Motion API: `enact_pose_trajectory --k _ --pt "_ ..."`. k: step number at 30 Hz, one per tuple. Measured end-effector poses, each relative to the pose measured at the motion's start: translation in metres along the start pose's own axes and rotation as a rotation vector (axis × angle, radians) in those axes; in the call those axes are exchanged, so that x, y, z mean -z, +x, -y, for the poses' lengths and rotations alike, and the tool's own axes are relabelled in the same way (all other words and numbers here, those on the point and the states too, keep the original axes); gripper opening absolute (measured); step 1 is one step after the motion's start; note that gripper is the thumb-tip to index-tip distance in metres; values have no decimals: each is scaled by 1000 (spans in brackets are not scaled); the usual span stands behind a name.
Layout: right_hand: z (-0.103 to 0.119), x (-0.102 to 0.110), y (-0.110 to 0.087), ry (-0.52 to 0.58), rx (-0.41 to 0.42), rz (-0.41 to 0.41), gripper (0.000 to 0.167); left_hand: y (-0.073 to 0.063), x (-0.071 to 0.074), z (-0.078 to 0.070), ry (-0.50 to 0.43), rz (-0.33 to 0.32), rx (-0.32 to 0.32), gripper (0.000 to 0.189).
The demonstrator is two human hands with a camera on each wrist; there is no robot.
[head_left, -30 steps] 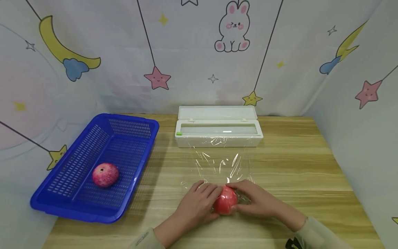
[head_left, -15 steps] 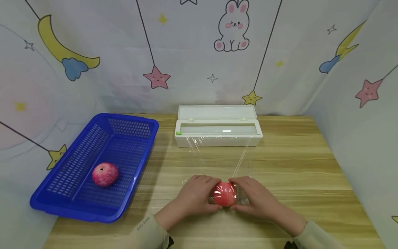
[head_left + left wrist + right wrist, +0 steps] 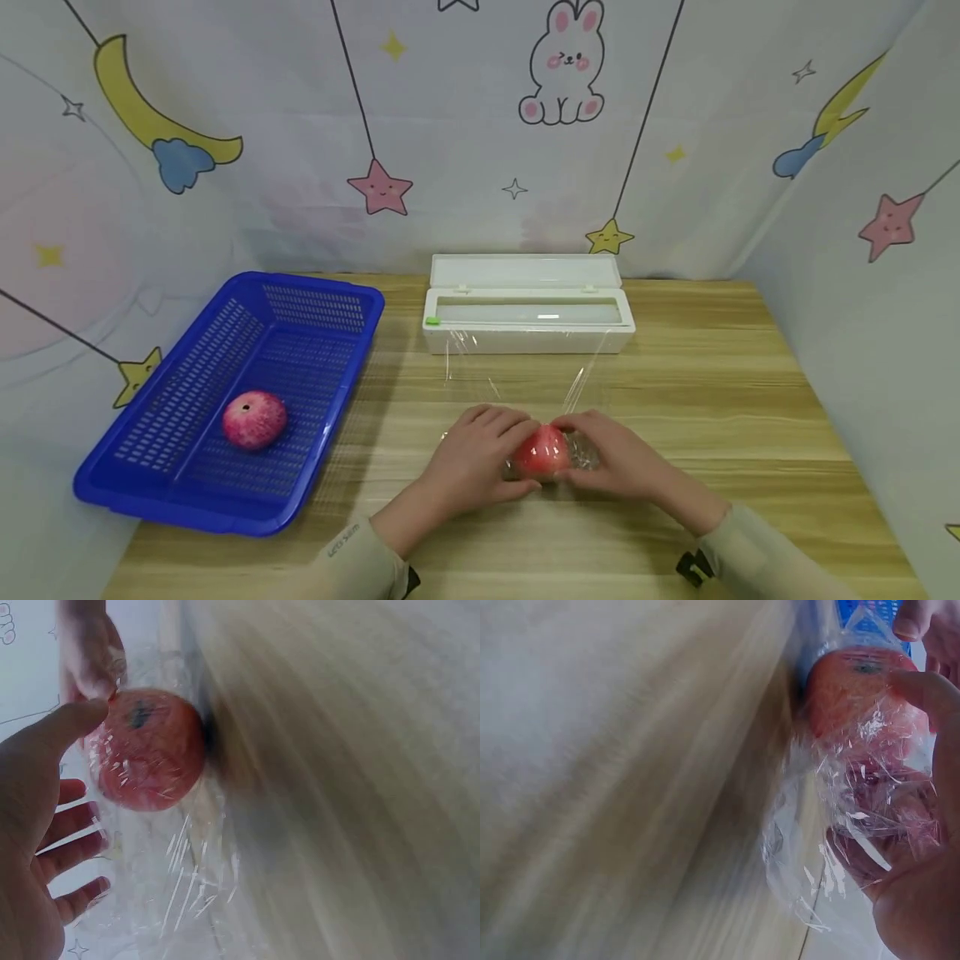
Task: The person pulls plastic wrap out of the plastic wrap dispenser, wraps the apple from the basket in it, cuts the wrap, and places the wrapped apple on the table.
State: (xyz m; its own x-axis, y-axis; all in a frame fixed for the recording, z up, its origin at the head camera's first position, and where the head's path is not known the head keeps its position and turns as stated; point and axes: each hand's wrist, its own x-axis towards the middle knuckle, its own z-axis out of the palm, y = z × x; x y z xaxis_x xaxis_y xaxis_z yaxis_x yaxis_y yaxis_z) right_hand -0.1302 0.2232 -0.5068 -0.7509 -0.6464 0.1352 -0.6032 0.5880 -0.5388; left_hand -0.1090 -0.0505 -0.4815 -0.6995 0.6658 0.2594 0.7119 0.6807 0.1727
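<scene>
A red apple (image 3: pixel 543 451) sits on the table, covered in clear plastic wrap (image 3: pixel 877 787). My left hand (image 3: pixel 480 454) holds its left side; in the left wrist view the thumb touches the apple (image 3: pixel 150 750) near its dark stem end, the other fingers spread beyond. From the right, my right hand (image 3: pixel 618 458) grips the apple, thumb on its near side and fingers behind crumpled film. The wrap runs from the apple back to a white cling film dispenser (image 3: pixel 528 340), whose lid stands raised.
A blue plastic basket (image 3: pixel 348 392) stands on the left with another red apple (image 3: pixel 255 420) in it. Patterned cloth walls (image 3: pixel 480 125) enclose the back and sides of the wooden table (image 3: pixel 720 400).
Both hands have moved the wrapped apple forward, toward the dispenser. The stretch of film between them is shorter than a second ago. The basket and dispenser stay put.
</scene>
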Motion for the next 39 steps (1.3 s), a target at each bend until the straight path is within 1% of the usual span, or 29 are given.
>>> enact_pose_trajectory --k 2,3,5,7,10,15,17,19,22,24,25,27,30,32,35,39 --pt "-3 2 3 18 -5 13 57 0 -3 -1 14 -45 -31 64" --pt "-4 3 4 25 -4 16 56 0 -4 -2 14 -61 -34 62" --pt "-6 4 7 22 2 13 52 1 -8 -2 0 -75 -25 60" --pt "-7 4 10 20 12 7 49 3 -11 -1 -31 -73 1 60" --pt "-7 6 11 -9 8 2 51 6 -13 2 -83 -50 48 58" --pt "-4 8 12 -37 -33 1 68 13 -13 9 -155 19 95 57" --pt "-3 8 13 -42 -35 -4 67 16 -13 12 -175 46 109 57" --pt "-3 7 15 -39 -30 -10 61 18 -11 14 -191 68 122 56" --pt "-5 6 18 -30 -28 -14 54 20 -10 18 -188 82 128 56" --pt "-8 6 21 -12 -24 -15 51 20 -10 19 -169 63 115 57" --pt "-10 5 22 -3 -20 -16 50 19 -10 19 -153 43 104 58" --pt "-13 5 25 17 -4 -18 47 16 -12 20 -110 -15 69 60" --pt "-18 6 29 43 15 -20 42 12 -15 20 -34 -104 1 65" --pt "-21 7 31 53 11 -18 39 10 -17 19 19 -146 -41 67" --pt "-24 8 34 43 -13 -5 37 10 -20 19 86 -165 -71 72" --pt "-26 9 39 41 -37 0 34 12 -24 20 138 -144 -56 79"
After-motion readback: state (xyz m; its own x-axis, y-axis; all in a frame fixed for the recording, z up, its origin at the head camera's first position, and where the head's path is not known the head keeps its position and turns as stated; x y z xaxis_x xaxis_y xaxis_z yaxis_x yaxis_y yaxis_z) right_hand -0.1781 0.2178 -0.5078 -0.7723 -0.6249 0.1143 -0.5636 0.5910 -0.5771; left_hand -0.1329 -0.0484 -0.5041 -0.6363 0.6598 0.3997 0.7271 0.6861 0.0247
